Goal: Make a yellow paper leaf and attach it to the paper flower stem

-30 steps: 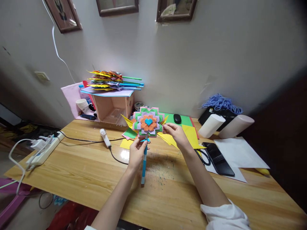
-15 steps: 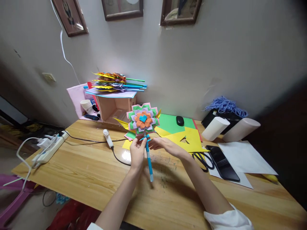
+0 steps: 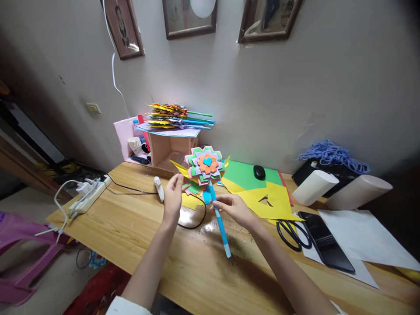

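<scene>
A layered paper flower [image 3: 206,162] with a blue heart centre, orange, purple, green and pink petals stands tilted above the table on a blue stem [image 3: 222,227]. My right hand [image 3: 231,206] pinches the stem below the bloom. My left hand [image 3: 173,194] is raised at the left of the flower, apart from the stem, fingers bent towards the petals; whether it touches a petal or holds something is too small to tell. Behind the stem lie green and yellow paper pieces [image 3: 192,201].
A white glue gun [image 3: 159,188] with a black cable lies left. Behind it, paper flowers [image 3: 167,116] are piled on a box [image 3: 173,148]. Yellow paper [image 3: 275,201], scissors [image 3: 290,234], a mouse [image 3: 259,172], a phone [image 3: 326,240] and white rolls [image 3: 316,186] are at right.
My left hand has let go of the stem and moved left. My right hand has closed on the stem. The flower's stem leans more, and the view has shifted left.
</scene>
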`<control>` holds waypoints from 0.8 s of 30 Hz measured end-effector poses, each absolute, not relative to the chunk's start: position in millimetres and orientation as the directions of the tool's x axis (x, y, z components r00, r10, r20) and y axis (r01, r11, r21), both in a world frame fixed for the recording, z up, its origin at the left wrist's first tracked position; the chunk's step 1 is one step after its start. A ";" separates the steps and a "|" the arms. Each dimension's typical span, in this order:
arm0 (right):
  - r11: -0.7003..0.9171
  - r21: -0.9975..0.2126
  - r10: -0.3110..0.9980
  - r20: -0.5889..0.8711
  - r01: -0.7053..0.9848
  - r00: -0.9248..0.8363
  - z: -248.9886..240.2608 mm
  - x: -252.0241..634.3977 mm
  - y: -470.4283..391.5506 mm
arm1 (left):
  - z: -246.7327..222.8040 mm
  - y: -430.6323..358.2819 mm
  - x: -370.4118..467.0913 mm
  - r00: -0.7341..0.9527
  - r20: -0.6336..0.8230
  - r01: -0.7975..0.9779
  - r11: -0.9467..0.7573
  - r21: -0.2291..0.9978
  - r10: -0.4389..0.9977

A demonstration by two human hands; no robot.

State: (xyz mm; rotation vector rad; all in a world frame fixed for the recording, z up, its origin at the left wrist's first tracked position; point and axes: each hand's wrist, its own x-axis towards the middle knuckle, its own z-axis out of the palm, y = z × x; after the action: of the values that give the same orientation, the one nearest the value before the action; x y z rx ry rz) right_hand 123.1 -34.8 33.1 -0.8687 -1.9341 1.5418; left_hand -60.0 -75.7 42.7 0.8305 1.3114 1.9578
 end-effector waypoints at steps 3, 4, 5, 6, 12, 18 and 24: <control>0.180 -0.967 0.740 0.012 0.181 -0.673 34.6 121.7 -36.6 | 54.0 -72.6 -81.6 -0.626 0.175 -0.069 -0.277 0.958 0.760; 0.187 -0.965 0.736 0.016 0.181 -0.676 34.4 120.9 -37.3 | 56.4 -71.9 -85.9 -0.620 0.182 -0.046 -0.267 0.963 0.763; 0.193 -0.964 0.732 0.018 0.181 -0.681 34.1 120.1 -38.1 | 58.0 -71.3 -89.1 -0.612 0.189 -0.029 -0.261 0.965 0.768; 0.196 -0.964 0.727 0.020 0.181 -0.686 33.7 119.5 -38.8 | 58.8 -70.9 -91.4 -0.604 0.195 -0.019 -0.259 0.966 0.773; 0.239 -0.956 0.713 0.052 0.172 -0.700 35.6 118.5 -42.3 | 59.5 -69.4 -99.6 -0.572 0.163 -0.060 -0.239 0.969 0.804; 0.241 -0.959 0.720 0.071 0.152 -0.691 38.3 117.5 -44.7 | 59.6 -74.5 -103.2 -0.567 0.089 -0.171 -0.223 0.960 0.819; 0.255 -0.957 0.728 0.097 0.136 -0.679 35.0 118.0 -42.7 | 31.6 -90.3 -67.9 -0.352 -0.054 -0.308 -0.061 0.950 0.935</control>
State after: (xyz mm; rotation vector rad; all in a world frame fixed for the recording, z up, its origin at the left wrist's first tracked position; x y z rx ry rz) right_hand 118.0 -42.7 35.0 -0.7816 -1.9957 1.4426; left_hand -67.9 -90.3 31.6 0.7737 1.2124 1.6050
